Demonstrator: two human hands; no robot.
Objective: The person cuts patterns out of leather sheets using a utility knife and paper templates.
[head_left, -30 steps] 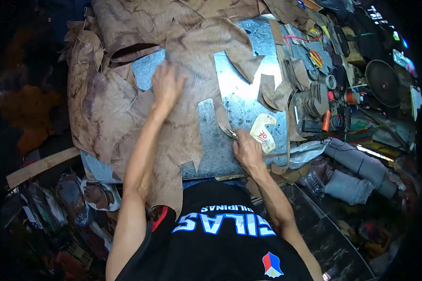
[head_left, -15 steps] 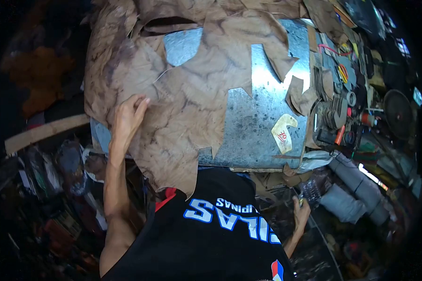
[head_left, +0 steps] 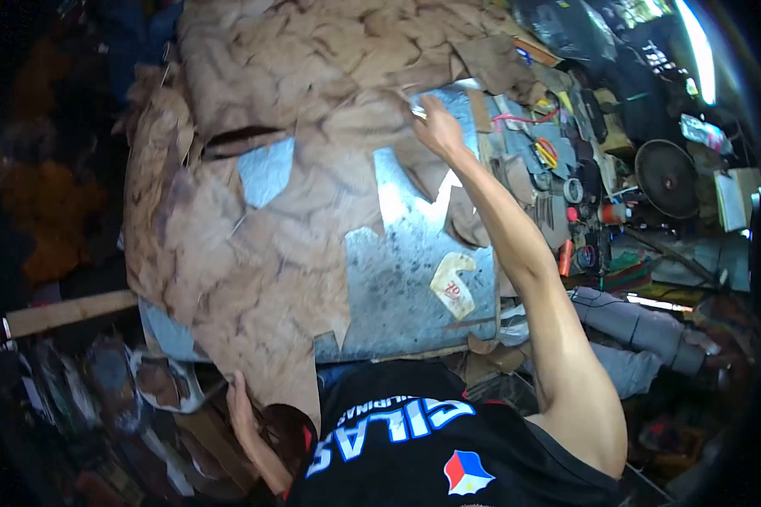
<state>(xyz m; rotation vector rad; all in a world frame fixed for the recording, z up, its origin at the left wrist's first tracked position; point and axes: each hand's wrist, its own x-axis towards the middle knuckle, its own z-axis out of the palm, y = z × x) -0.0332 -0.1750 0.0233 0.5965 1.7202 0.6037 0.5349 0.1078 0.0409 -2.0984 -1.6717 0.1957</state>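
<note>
A large brown piece of leather (head_left: 254, 245), wrinkled and mottled, covers much of a metal-topped table (head_left: 389, 296) and hangs over its front edge. My left hand (head_left: 243, 414) is low at the left, its fingers closed at the edge of the hanging part. Stretched far across the table, my right hand (head_left: 440, 128) is closed over the leather's far right part. A small pale, shiny object (head_left: 418, 111) shows at its fingertips, too small to name. A pale cut-out template (head_left: 454, 286) with red marks lies on the bare metal.
More brown leather (head_left: 330, 42) is heaped along the back. On the right are scissors (head_left: 546, 153) with coloured handles, a tape roll (head_left: 573, 191), an orange cylinder (head_left: 566, 257) and a round dark disc (head_left: 668, 178). A wooden beam (head_left: 72, 313) juts out at the left.
My left hand has gone from the top of the leather down to its hanging edge. My right hand has come from below the table's right front to the far side. The view has shifted.
</note>
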